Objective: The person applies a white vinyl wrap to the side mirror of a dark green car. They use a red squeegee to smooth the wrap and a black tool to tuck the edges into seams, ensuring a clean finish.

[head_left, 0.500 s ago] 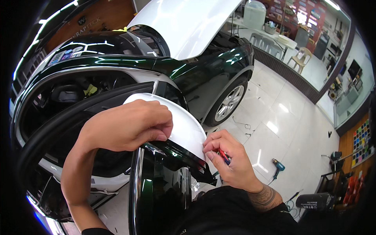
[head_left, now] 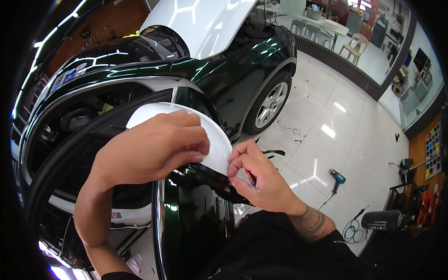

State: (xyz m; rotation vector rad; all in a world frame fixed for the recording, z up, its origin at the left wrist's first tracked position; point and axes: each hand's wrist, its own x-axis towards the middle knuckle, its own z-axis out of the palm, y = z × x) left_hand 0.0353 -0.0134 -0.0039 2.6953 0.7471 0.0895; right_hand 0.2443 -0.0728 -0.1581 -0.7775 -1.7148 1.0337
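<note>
A white, rounded side mirror cover [head_left: 215,133] juts out beside the car's open door. Along its near edge runs a strip of glossy dark green film [head_left: 207,178]. My left hand [head_left: 151,149] bends over the cover with its fingers curled and thumb pressed in, pinching at the line where white meets dark. At the cover's right end, my right hand [head_left: 261,179] has thumb and forefinger closed on the film's edge. A small red and black tool [head_left: 251,178] shows between its palm and fingers; its kind is hidden.
Below my hands is the dark green door [head_left: 196,219]. The car's white hood [head_left: 196,28] stands raised beyond the front wheel [head_left: 272,102]. A teal heat gun [head_left: 337,178] with its cord lies on the tiled floor. At right are a black roll [head_left: 383,220] and a coiled hose [head_left: 354,231].
My view has shifted slightly. My right hand has come a little closer to my left along the cover's edge, and the film's loose end has dropped out of sight behind it.
</note>
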